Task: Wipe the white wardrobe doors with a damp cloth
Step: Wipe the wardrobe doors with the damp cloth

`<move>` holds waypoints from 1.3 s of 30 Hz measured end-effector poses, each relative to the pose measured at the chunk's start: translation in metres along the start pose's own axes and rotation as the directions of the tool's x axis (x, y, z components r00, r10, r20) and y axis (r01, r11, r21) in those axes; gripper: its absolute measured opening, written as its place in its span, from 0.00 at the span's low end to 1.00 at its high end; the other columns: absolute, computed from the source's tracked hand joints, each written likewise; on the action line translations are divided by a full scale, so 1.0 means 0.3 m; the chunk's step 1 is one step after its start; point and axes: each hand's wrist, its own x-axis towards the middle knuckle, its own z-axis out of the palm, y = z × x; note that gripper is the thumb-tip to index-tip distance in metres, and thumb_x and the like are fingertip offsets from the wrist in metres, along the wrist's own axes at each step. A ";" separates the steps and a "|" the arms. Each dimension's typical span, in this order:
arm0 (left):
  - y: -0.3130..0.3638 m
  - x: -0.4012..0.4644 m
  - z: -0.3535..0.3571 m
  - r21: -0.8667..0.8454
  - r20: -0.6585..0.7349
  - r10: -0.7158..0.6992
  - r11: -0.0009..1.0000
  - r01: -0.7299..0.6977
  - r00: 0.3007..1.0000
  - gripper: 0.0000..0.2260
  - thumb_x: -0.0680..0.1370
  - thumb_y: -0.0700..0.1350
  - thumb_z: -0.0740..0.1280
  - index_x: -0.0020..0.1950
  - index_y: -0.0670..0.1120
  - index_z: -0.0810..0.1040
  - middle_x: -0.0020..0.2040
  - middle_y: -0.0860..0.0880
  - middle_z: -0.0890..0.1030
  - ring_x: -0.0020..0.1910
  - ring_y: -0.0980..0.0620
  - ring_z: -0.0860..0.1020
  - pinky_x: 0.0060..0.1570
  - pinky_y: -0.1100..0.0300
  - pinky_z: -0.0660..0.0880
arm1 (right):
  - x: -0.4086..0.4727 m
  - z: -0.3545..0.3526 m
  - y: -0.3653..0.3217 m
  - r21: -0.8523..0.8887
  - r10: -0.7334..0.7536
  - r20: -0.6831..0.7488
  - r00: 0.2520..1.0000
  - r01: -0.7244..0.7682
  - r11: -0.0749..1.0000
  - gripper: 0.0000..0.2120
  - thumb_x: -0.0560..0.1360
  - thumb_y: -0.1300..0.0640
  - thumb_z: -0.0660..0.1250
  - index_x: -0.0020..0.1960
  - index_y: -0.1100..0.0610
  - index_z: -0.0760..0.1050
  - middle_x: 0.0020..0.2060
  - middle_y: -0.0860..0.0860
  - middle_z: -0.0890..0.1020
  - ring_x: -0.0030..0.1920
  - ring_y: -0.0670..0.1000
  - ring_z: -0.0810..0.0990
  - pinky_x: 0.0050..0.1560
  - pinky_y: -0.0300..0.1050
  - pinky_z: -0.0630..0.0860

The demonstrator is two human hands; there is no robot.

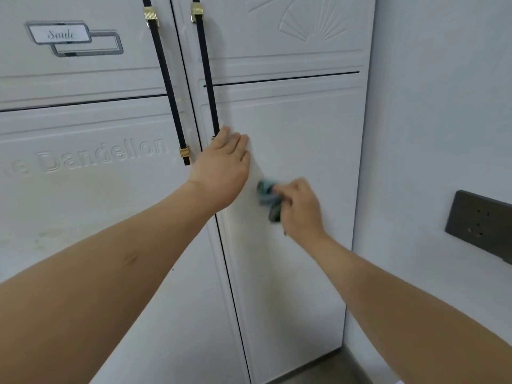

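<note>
Under right hand (300, 209), blurred cloth (267, 196) mostly hidden

The left wardrobe door (83, 189) carries raised letters reading "Dandelion", with partly cut letters before it, and a small plate (59, 34) reading, it seems, "Smile".

The wardrobe doors (291, 134) are coloured white, with raised fan lines and embossed lettering. Black handles (166, 84) are banded in gold, and thin black lines are drawn across the panels. A blue-green cloth (267, 199) is seen at the right door. A dark grey socket plate (479, 225) is set on the pale wall (443, 106) at right.
</note>
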 end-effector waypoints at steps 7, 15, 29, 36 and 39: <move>-0.013 -0.004 0.005 0.009 -0.043 0.021 1.000 -0.021 0.999 0.27 0.81 0.46 0.59 0.78 0.38 0.62 0.80 0.36 0.57 0.79 0.39 0.57 0.79 0.41 0.45 | 0.326 -0.092 -0.089 -0.098 -0.038 -0.250 0.967 0.014 0.995 0.23 0.77 0.63 0.59 0.70 0.51 0.75 0.52 0.54 0.75 0.50 0.56 0.77 0.50 0.51 0.77; -0.030 0.009 0.058 -0.075 -0.243 0.018 0.997 -0.037 0.970 0.27 0.77 0.39 0.49 0.75 0.33 0.66 0.73 0.36 0.72 0.73 0.39 0.70 0.78 0.45 0.54 | -0.069 0.276 -0.063 -0.196 -0.142 -0.027 0.990 0.134 0.971 0.21 0.70 0.64 0.65 0.60 0.51 0.83 0.48 0.55 0.81 0.44 0.60 0.79 0.37 0.49 0.77; 0.045 -0.003 0.048 -0.046 -0.224 -0.025 0.999 0.015 0.974 0.32 0.75 0.39 0.39 0.74 0.33 0.65 0.75 0.31 0.64 0.75 0.32 0.62 0.77 0.37 0.46 | 0.018 0.077 0.007 0.008 -0.075 -0.248 0.966 0.079 0.997 0.20 0.75 0.59 0.56 0.58 0.55 0.84 0.42 0.51 0.73 0.40 0.49 0.72 0.39 0.39 0.66; 0.067 -0.005 0.053 -0.030 -0.142 -0.056 0.998 0.052 0.988 0.29 0.80 0.47 0.50 0.79 0.34 0.59 0.78 0.31 0.58 0.78 0.31 0.55 0.77 0.35 0.43 | 0.181 0.025 0.065 -0.228 -0.171 -0.307 0.936 0.102 0.968 0.19 0.74 0.62 0.59 0.60 0.57 0.82 0.46 0.56 0.78 0.41 0.58 0.78 0.39 0.52 0.78; 0.083 -0.004 0.068 -0.125 -0.177 -0.082 0.990 0.060 0.981 0.28 0.79 0.44 0.55 0.77 0.34 0.61 0.78 0.31 0.59 0.78 0.33 0.57 0.77 0.34 0.42 | 0.010 0.126 0.134 -0.191 -0.123 -0.215 0.969 0.081 0.978 0.17 0.75 0.59 0.60 0.59 0.56 0.83 0.44 0.55 0.79 0.37 0.58 0.78 0.35 0.50 0.77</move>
